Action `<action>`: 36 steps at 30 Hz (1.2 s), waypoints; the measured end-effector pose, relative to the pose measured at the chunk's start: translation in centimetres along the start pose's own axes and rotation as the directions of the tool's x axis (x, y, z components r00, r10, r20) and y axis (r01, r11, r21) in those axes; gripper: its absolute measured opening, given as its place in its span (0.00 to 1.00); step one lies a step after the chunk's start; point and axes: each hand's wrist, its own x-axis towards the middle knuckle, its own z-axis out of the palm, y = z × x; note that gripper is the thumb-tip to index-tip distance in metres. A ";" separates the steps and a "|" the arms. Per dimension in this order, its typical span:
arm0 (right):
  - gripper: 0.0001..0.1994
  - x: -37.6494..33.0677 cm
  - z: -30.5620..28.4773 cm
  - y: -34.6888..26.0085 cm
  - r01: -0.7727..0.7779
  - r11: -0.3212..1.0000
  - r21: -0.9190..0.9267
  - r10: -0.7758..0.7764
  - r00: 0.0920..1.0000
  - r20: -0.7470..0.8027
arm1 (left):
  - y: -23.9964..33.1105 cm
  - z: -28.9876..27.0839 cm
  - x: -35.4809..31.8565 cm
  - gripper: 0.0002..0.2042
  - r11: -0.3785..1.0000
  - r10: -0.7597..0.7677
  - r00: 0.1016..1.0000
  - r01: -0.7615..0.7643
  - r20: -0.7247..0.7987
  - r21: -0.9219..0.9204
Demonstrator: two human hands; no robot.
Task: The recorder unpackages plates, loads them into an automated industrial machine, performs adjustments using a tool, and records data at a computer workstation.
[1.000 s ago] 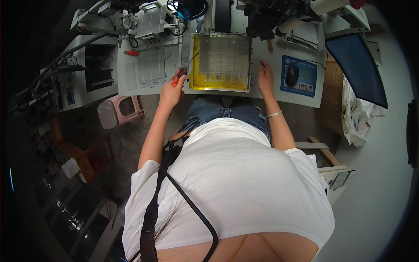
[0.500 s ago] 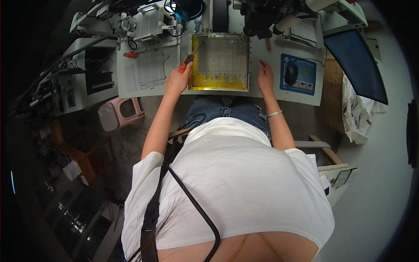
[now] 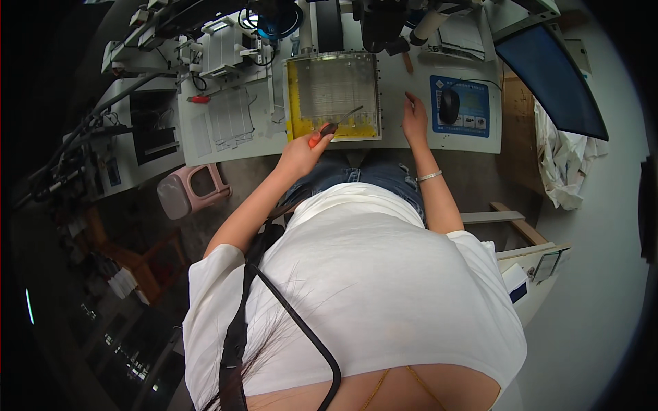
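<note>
My left hand [image 3: 301, 155] is closed round the orange and black handle of a screwdriver [image 3: 325, 132]. Its thin shaft points up and to the right, over the near yellow part of a square metal-framed plate [image 3: 378, 103]. That plate has a yellow border along its left and near sides and a grey, lined middle. Whether the tip touches the plate I cannot tell. Right of the plate, my right hand [image 3: 415, 122] is open above the table and holds nothing, its fingers pointing away from me.
A black mouse [image 3: 448, 105] lies on a blue mouse pad [image 3: 474, 107] to the right, near a dark monitor [image 3: 552, 82]. Left are flat clear trays [image 3: 229, 120] and a red-handled tool [image 3: 199, 99]. Dark machine parts [image 3: 384, 27] hang beyond the plate. A pink stool [image 3: 194, 192] stands below left.
My left hand has moved right and nearer with the screwdriver, from the plate's left edge to its near edge. The right hand has hardly moved. The whole view has shifted slightly.
</note>
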 end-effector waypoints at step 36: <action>0.16 0.3 -1.1 -1.2 -0.042 0.995 0.085 0.042 0.999 -0.002 | 0.4 -1.7 3.8 0.35 0.818 -0.042 0.906 0.273 0.421 -0.507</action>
